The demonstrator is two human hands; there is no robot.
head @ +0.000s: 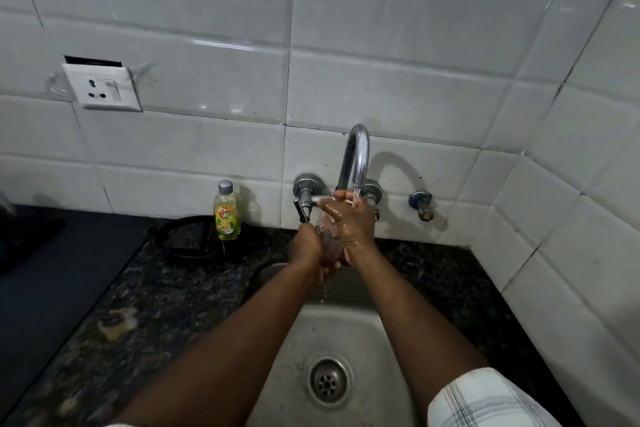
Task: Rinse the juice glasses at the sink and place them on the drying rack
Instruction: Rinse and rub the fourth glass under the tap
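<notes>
Glass (327, 236) sat under the tap (357, 156), left hand (306, 246) and right hand (351, 224) both wrapped round it. It looked wet, slippery and fragile, best gripped mid-body.

Clear glass (327, 236) under running tap (357, 156)

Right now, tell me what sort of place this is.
Probably a home kitchen: a steel sink set in a dark stone counter, a running wall tap, and a dish soap bottle.

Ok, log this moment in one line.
rinse | clear juice glass under running chrome tap | left hand grips it | right hand grips it
</notes>
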